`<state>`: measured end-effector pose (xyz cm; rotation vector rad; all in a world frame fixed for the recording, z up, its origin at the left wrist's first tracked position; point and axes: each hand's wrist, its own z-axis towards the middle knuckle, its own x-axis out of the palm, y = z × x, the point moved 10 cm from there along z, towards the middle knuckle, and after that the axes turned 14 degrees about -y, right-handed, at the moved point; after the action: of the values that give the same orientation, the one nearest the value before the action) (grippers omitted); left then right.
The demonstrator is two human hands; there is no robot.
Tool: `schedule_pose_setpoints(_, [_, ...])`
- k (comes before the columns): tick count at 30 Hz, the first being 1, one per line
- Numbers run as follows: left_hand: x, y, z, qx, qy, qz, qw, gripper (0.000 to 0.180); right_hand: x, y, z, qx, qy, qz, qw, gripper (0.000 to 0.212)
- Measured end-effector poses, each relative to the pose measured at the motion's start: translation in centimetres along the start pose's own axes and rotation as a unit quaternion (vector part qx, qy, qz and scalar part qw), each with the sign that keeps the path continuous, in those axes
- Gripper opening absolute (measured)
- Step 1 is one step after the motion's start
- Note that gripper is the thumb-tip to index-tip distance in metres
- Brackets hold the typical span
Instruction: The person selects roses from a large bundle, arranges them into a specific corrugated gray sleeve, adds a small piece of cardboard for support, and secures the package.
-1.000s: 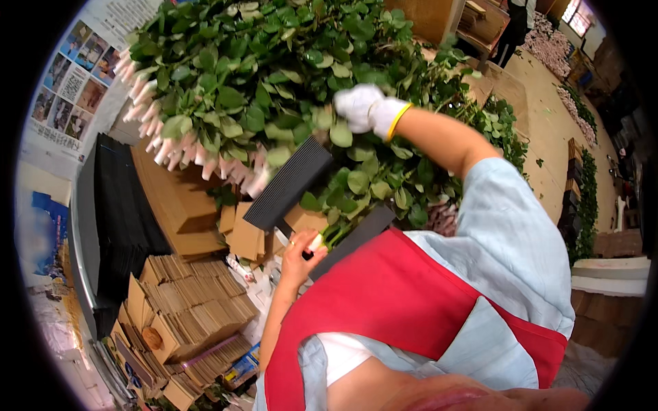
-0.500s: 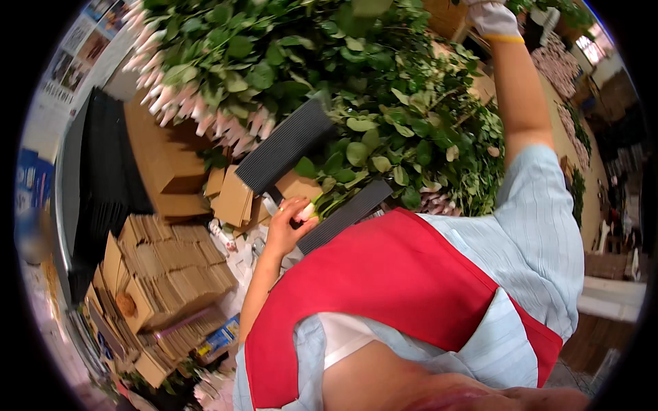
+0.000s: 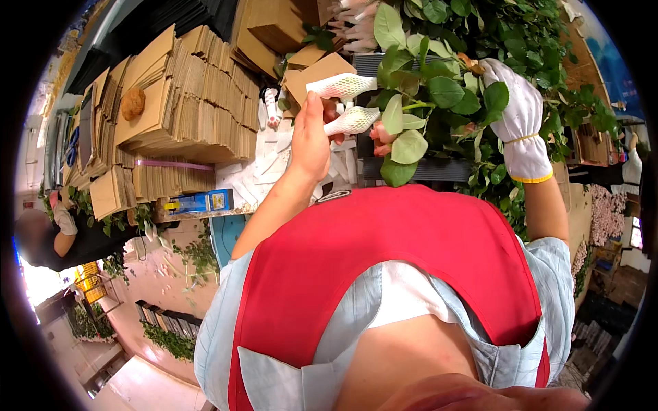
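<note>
My bare left hand is closed around the heads of two roses in white mesh sleeves, its fingers partly hidden behind them. The upper sleeved rose looks pinkish, the lower sleeved rose greenish. Just right of them is an uncovered pink rose among leaves. My right hand, in a white glove with a yellow cuff edge, is closed on leafy rose stems; leaves cover some fingertips. Beneath the roses run two dark ribbed strips, the nearer ribbed strip lying close to my red apron.
Stacked cardboard pieces rise at the left, with a blue box at their near edge. Loose white sleeves litter the table beside my left hand. Rose foliage fills the far right. Another person's gloved hand shows at far left.
The view has swung, bringing the cardboard stacks higher. My right hand has come from the far upper edge to the leafy stems near my chest. Two sleeved roses now show at my left hand.
</note>
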<state>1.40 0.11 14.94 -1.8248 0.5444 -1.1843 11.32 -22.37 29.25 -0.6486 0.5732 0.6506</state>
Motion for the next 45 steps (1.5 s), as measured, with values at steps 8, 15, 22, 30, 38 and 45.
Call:
schedule_pose_setpoints(8, [-3.1,-4.4,-1.0,0.202,-0.108,-0.059,0.972,0.026,1.1,0.7,-2.1,0.018,0.024,0.055,0.998,0.028])
schedule_pose_setpoints(15, [-11.6,-4.6,-0.9,0.231,-0.068,0.625,0.743,0.029,0.0,-5.3,-6.4,0.052,0.066,-0.049,0.995,0.027])
schedule_pose_setpoints(22, [2.4,10.1,1.6,0.174,0.259,0.48,0.82,0.045,3.6,-3.1,-9.4,0.142,0.237,-0.1,0.956,0.046])
schedule_pose_setpoints(30, [2.1,9.4,1.3,0.249,0.238,0.418,0.84,0.048,8.2,10.7,-2.3,0.1,0.264,0.226,0.932,0.03])
schedule_pose_setpoints(38, [2.4,8.9,1.2,0.286,0.241,0.468,0.801,0.042,13.8,10.9,-5.8,0.17,0.246,0.366,0.881,0.017])
schedule_pose_setpoints(45, [1.8,9.4,2.2,0.243,0.224,0.399,0.856,0.034,6.0,7.7,-0.4,0.168,0.135,0.279,0.936,0.016])
